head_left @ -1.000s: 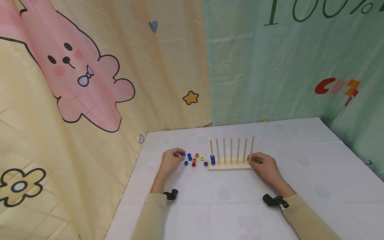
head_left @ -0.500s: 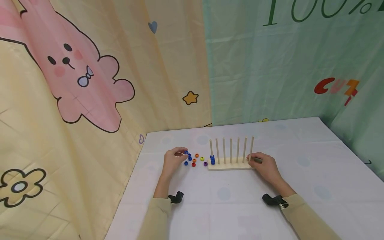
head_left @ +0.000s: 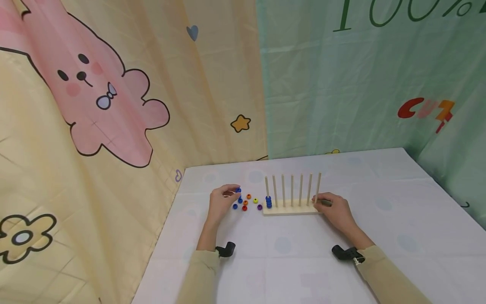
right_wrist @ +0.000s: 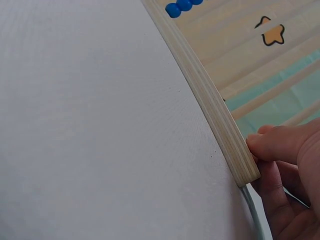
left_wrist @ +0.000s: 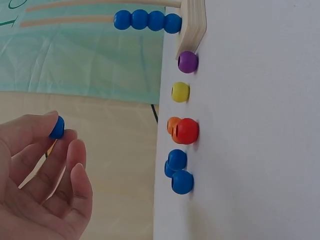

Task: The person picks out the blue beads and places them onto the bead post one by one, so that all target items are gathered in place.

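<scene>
My left hand [head_left: 219,203] pinches a blue bead [left_wrist: 57,128] between thumb and fingertip, raised above the table to the left of the pegged board. That wooden board [head_left: 290,210] carries a row of upright pegs. Its leftmost peg bears several stacked blue beads [left_wrist: 147,21]; the other pegs are bare. At the board's right end, my right hand [head_left: 336,207] grips the base, with the thumb on the edge in the right wrist view. Loose on the table, between left hand and board, lie a purple bead [left_wrist: 188,62], a yellow bead [left_wrist: 180,92], a red bead [left_wrist: 187,131], orange beads [head_left: 248,196] and blue beads [left_wrist: 182,182].
A white cloth covers the table [head_left: 288,261]. Behind it hangs a printed curtain [head_left: 212,84], cream on the left and green on the right. Each wrist wears a black camera mount [head_left: 226,249].
My left hand has moved right and slightly upward, carrying the blue bead off from the table beside the loose ones. The right hand and the board have stayed in place.
</scene>
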`<control>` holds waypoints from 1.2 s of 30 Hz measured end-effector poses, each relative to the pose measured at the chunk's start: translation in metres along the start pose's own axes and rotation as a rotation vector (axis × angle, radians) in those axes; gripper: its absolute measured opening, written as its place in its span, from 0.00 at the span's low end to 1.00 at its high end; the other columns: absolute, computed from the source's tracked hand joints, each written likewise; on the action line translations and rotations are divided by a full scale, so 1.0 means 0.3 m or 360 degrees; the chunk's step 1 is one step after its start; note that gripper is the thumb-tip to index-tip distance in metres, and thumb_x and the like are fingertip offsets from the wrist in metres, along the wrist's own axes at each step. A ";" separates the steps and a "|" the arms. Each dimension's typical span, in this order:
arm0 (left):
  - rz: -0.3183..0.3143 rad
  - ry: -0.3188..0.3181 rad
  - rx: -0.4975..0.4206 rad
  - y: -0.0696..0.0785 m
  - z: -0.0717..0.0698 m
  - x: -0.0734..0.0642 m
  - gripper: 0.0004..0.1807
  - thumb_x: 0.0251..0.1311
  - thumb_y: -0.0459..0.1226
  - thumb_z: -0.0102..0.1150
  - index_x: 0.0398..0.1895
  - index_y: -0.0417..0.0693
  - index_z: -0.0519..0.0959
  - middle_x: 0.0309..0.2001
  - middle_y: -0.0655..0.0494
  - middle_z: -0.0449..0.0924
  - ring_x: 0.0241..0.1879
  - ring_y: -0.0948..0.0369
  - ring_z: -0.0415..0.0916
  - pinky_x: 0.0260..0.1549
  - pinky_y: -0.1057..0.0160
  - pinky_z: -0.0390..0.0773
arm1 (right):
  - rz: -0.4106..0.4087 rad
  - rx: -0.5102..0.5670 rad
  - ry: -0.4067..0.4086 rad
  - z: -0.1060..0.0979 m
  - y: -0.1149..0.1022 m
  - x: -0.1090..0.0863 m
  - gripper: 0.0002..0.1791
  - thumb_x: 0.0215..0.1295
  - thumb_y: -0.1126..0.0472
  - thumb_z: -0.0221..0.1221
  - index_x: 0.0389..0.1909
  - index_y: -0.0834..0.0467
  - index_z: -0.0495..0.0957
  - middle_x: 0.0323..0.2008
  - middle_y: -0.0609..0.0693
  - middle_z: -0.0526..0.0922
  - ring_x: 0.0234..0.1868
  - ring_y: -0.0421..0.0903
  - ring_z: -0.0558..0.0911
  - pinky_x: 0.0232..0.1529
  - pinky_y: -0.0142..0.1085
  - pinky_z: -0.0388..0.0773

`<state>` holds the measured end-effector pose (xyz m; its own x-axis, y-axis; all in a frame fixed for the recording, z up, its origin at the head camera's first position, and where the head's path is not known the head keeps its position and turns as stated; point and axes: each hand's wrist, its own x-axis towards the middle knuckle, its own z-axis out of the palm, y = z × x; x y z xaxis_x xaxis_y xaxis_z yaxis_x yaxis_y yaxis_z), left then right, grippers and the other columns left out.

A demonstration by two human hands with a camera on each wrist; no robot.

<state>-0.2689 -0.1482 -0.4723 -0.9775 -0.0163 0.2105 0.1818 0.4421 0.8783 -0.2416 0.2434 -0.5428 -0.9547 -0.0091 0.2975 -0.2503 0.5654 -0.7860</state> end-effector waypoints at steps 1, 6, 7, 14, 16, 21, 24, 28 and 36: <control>0.0004 -0.0002 0.0000 0.003 0.002 0.000 0.12 0.62 0.39 0.70 0.49 0.52 0.87 0.41 0.60 0.84 0.42 0.58 0.78 0.44 0.59 0.81 | 0.0002 0.0003 0.0000 0.001 0.001 0.001 0.12 0.62 0.60 0.70 0.47 0.52 0.86 0.43 0.50 0.89 0.48 0.54 0.86 0.42 0.40 0.82; 0.0026 0.0001 -0.0020 0.022 0.007 -0.002 0.13 0.63 0.42 0.70 0.50 0.55 0.87 0.41 0.61 0.84 0.43 0.58 0.78 0.43 0.59 0.81 | 0.0010 0.0001 -0.0001 0.004 0.005 0.002 0.12 0.63 0.60 0.70 0.47 0.52 0.86 0.43 0.49 0.89 0.49 0.54 0.86 0.42 0.38 0.81; 0.0024 0.0003 -0.0029 0.027 0.008 -0.002 0.13 0.62 0.42 0.70 0.50 0.55 0.87 0.41 0.61 0.84 0.43 0.58 0.78 0.43 0.59 0.81 | 0.0010 -0.0005 -0.0002 0.004 0.004 0.002 0.12 0.63 0.60 0.70 0.47 0.52 0.86 0.43 0.49 0.89 0.49 0.54 0.86 0.42 0.38 0.81; 0.0041 0.0018 -0.0028 0.052 0.015 -0.001 0.13 0.63 0.44 0.70 0.50 0.58 0.87 0.42 0.63 0.83 0.44 0.60 0.78 0.44 0.60 0.82 | 0.0018 -0.0004 -0.0010 0.002 -0.002 0.001 0.12 0.62 0.60 0.70 0.47 0.52 0.85 0.45 0.50 0.88 0.49 0.53 0.86 0.43 0.37 0.81; 0.0045 0.0023 -0.0023 0.056 0.017 0.000 0.13 0.63 0.44 0.69 0.50 0.59 0.87 0.42 0.64 0.83 0.44 0.60 0.78 0.45 0.60 0.82 | 0.0010 -0.0009 -0.0007 0.002 -0.002 0.000 0.12 0.62 0.60 0.70 0.47 0.53 0.85 0.45 0.50 0.88 0.48 0.54 0.86 0.42 0.36 0.81; 0.0050 0.0026 -0.0038 0.067 0.018 -0.001 0.13 0.63 0.44 0.69 0.50 0.60 0.87 0.43 0.63 0.83 0.43 0.60 0.78 0.44 0.60 0.82 | -0.0002 -0.0024 0.0008 0.003 0.002 0.003 0.13 0.61 0.60 0.71 0.47 0.53 0.85 0.45 0.50 0.88 0.48 0.53 0.86 0.42 0.34 0.81; 0.0075 0.0028 -0.0054 0.074 0.019 0.001 0.12 0.62 0.44 0.70 0.49 0.59 0.87 0.42 0.63 0.84 0.43 0.59 0.79 0.44 0.60 0.81 | 0.0003 -0.0017 0.0016 0.004 0.003 0.005 0.12 0.61 0.61 0.71 0.46 0.52 0.85 0.44 0.49 0.88 0.48 0.52 0.86 0.41 0.34 0.81; 0.0112 0.0033 -0.0068 0.089 0.023 0.000 0.12 0.62 0.43 0.70 0.49 0.59 0.87 0.41 0.63 0.84 0.43 0.60 0.79 0.45 0.58 0.81 | 0.0002 -0.0011 0.0014 0.002 0.005 0.004 0.12 0.61 0.61 0.71 0.46 0.53 0.85 0.44 0.50 0.88 0.48 0.53 0.86 0.41 0.33 0.81; 0.0168 0.0045 -0.0102 0.119 0.030 -0.007 0.12 0.62 0.43 0.70 0.49 0.60 0.87 0.42 0.62 0.84 0.43 0.60 0.78 0.43 0.60 0.81 | -0.0006 0.0012 0.0016 0.002 0.001 0.001 0.12 0.61 0.61 0.71 0.46 0.54 0.85 0.43 0.52 0.88 0.47 0.55 0.87 0.39 0.34 0.82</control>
<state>-0.2613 -0.1243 -0.4453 -0.9492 0.0016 0.3146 0.2910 0.3843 0.8761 -0.2420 0.2430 -0.5433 -0.9521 -0.0031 0.3057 -0.2551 0.5591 -0.7889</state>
